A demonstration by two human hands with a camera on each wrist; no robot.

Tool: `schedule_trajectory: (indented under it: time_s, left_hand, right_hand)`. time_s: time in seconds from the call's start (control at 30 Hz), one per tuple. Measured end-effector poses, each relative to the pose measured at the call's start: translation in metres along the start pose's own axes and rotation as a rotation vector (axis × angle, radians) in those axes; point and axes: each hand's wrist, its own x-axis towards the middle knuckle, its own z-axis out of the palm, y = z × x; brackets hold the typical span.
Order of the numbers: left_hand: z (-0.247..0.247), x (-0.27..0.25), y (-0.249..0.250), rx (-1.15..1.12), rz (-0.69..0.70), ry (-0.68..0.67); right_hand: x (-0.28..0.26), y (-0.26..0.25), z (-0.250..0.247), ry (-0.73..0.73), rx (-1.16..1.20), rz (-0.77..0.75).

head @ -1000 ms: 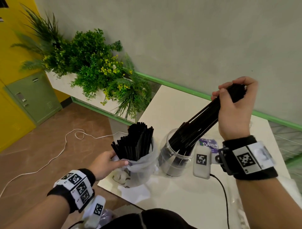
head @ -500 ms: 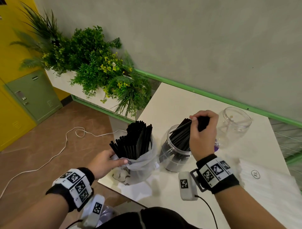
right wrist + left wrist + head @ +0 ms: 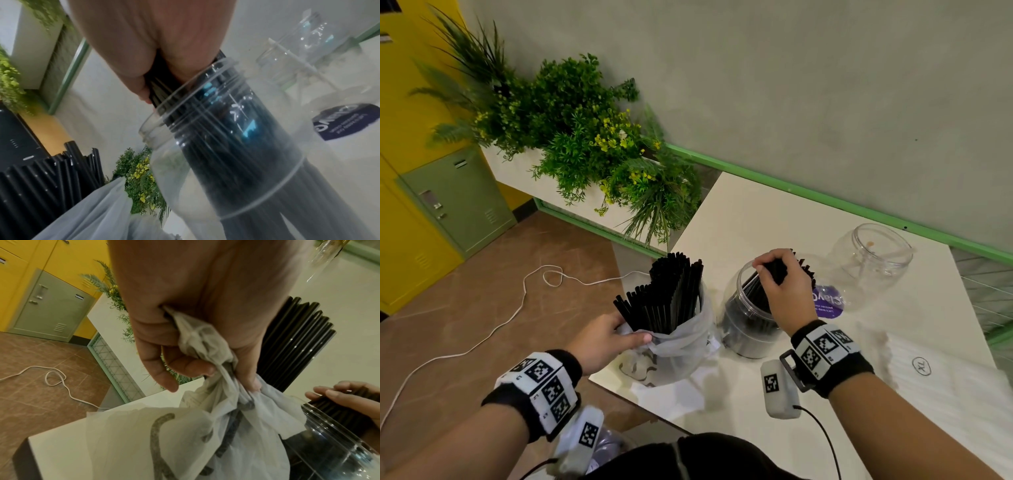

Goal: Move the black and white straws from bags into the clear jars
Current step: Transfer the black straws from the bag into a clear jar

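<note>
Bag bunched in left hand

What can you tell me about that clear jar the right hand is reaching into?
The jar is see-through, plastic by the look, round with a wide threaded neck and no lid. It stands upright on the white table, just right of the bag. Black straws fill much of it, leaning, their tops sticking out above the rim. The right hand grips those tops at the mouth. A second, nearly empty jar stands farther back.
</note>
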Motion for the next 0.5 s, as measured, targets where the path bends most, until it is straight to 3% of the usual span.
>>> schedule_trajectory:
  time_s: [0.17,0.4,0.5]
  left_hand:
    - [-0.004,0.0,-0.004,0.003,-0.027,-0.01]
    - [-0.004,-0.003,-0.004,-0.019,-0.015,-0.02]
    - [-0.005,-0.002,-0.008,-0.008,-0.024,-0.021]
  right_hand:
    - [0.012,-0.014,-0.013,0.169,0.01,-0.116]
    - [0.018,0.001,-0.033,0.141,-0.508,-0.266]
    - [0.019,0.015,-0.04,0.119,-0.561,-0.248]
